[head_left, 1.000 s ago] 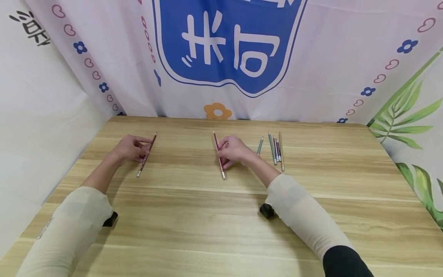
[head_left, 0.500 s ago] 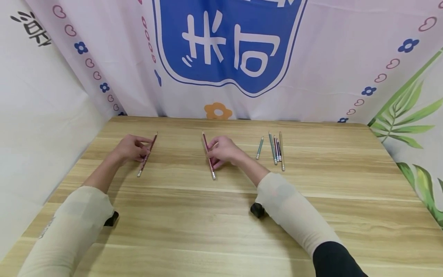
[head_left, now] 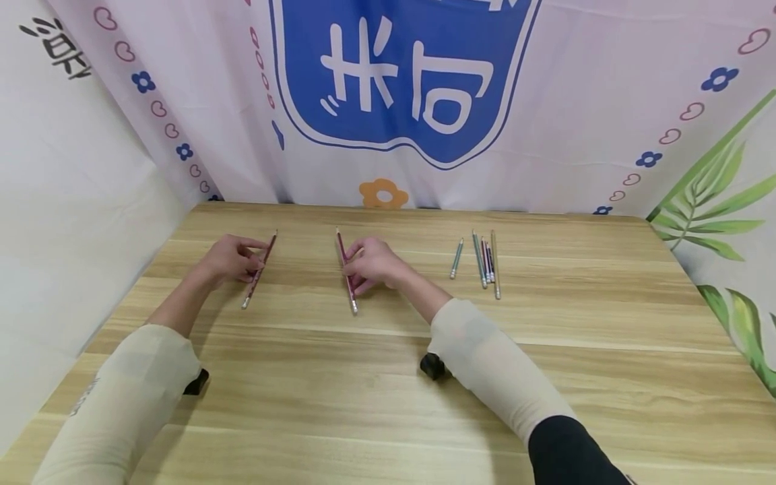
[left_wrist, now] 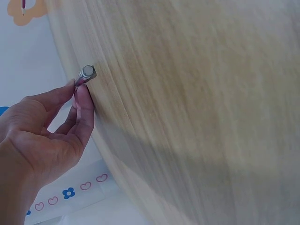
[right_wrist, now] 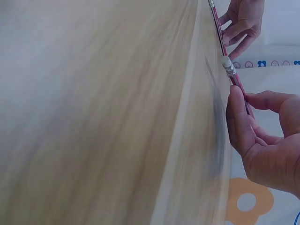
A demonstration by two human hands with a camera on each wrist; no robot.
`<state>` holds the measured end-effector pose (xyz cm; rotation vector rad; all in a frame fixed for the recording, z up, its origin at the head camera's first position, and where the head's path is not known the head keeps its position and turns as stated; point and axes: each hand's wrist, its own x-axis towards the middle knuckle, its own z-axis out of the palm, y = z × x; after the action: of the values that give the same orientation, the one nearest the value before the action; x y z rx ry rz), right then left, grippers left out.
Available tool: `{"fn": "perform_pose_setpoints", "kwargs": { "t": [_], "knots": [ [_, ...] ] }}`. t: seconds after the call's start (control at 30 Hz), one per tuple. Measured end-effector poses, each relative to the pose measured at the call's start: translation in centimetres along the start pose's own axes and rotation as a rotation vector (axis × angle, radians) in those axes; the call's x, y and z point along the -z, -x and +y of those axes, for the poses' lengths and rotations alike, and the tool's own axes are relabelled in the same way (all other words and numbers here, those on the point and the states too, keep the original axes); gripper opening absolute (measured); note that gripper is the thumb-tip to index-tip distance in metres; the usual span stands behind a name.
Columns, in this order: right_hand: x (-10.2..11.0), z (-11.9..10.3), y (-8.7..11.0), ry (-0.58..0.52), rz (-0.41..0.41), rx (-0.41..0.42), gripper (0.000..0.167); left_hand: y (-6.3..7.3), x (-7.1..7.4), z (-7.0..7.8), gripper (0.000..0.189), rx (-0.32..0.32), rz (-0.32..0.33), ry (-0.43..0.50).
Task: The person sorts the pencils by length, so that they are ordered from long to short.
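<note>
On the left of the table, my left hand [head_left: 233,259] pinches a dark red pencil [head_left: 250,295] between thumb and fingers. In the left wrist view the metal band and white eraser of that pencil [left_wrist: 86,71] point toward the camera. My right hand [head_left: 371,265] pinches a second dark red pencil [head_left: 353,301] near the middle of the table. Its eraser end points toward the person and its sharpened tip toward the curtain. In the right wrist view this pencil [right_wrist: 238,84] slants past the thumb, with a shadow on the wood beneath. The fingers cover the middle of each pencil.
To the right lies a short teal pencil [head_left: 457,259]. Beside it is a group of several pencils, among them a longer teal one [head_left: 478,259] and a gold one [head_left: 496,266]. A printed curtain [head_left: 303,172] hangs along the back edge of the wooden table [head_left: 339,417].
My right hand has slid left with its red pencil, closer to the left hand, uncovering the short teal pencil fully. My left hand has stayed in place.
</note>
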<state>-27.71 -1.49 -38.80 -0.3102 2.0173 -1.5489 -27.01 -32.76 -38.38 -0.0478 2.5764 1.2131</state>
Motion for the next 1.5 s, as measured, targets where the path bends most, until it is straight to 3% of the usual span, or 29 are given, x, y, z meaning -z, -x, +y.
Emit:
{"fn": "perform_pose_setpoints", "kwargs": {
  "t": [0.77, 1.5],
  "knots": [
    [-4.0, -0.8, -2.2, -0.048, 0.013, 0.013, 0.023, 0.0, 0.1, 0.1, 0.048, 0.030, -0.044, 0.038],
    [-5.5, -1.2, -3.3, -0.191, 0.065, 0.028, 0.027, -0.3, 0.3, 0.3, 0.050, 0.031, -0.048, 0.032]
  ]
}}
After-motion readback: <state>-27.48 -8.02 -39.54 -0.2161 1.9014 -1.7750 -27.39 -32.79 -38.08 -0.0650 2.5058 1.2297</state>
